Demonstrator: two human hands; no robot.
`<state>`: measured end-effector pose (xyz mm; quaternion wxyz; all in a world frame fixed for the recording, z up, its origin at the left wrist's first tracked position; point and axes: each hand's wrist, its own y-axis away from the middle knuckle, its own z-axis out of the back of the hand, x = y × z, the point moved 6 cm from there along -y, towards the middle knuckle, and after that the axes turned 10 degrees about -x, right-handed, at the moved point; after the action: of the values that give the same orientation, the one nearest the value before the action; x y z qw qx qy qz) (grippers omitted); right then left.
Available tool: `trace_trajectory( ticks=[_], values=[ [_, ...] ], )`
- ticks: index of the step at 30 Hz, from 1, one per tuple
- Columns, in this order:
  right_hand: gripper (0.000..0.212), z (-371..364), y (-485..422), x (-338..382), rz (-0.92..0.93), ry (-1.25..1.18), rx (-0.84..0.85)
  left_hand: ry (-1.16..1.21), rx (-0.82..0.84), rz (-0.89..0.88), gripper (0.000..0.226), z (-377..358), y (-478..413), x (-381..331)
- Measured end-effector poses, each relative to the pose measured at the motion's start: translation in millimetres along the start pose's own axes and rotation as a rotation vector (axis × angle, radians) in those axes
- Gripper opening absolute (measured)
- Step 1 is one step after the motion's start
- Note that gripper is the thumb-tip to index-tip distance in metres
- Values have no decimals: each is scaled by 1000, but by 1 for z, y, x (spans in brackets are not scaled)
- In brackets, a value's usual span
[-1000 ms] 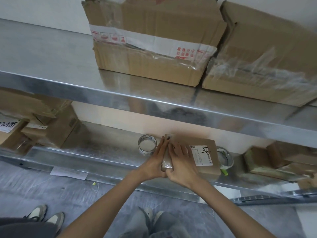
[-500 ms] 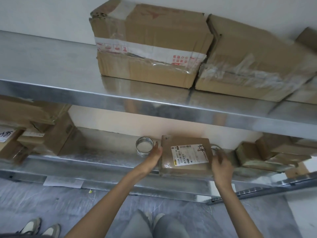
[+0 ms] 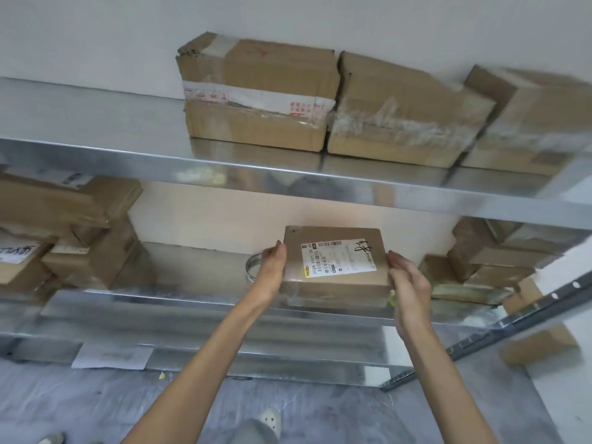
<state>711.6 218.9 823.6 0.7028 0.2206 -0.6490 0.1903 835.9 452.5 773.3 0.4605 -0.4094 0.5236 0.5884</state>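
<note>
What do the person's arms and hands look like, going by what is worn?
Both forearms are bare; no sleeve reaches into view. The left hand and right hand wear no gloves, and no watch, ring or bracelet shows.
</note>
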Motion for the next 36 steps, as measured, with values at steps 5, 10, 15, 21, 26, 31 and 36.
trace_trajectory(
  ticks=[5, 10, 15, 21, 26, 31, 36],
  values=[
    [36, 28, 29, 34, 76, -66, 83, 102, -25, -149, 43, 22, 66, -28],
    [34, 64, 68, 71, 115, -195, 143, 145, -63, -311, 29, 47, 135, -68],
    [30, 94, 107, 114, 191, -237, 216, 112, -110, -474, 52, 72, 192, -108],
    [28, 113, 148, 176, 340, -292, 232, 110, -127, -679, 66, 96, 235, -161],
    [28, 98, 164, 222, 426, -354, 240, 96, -181, -818, 62, 118, 241, -217],
    [25, 57, 164, 294, 622, -395, 217, 63, -262, -978, 55, 147, 211, -306],
    [25, -13, 134, 361, 752, -342, 171, -40, -118, -978, 46, 159, 152, -385]
  ],
)
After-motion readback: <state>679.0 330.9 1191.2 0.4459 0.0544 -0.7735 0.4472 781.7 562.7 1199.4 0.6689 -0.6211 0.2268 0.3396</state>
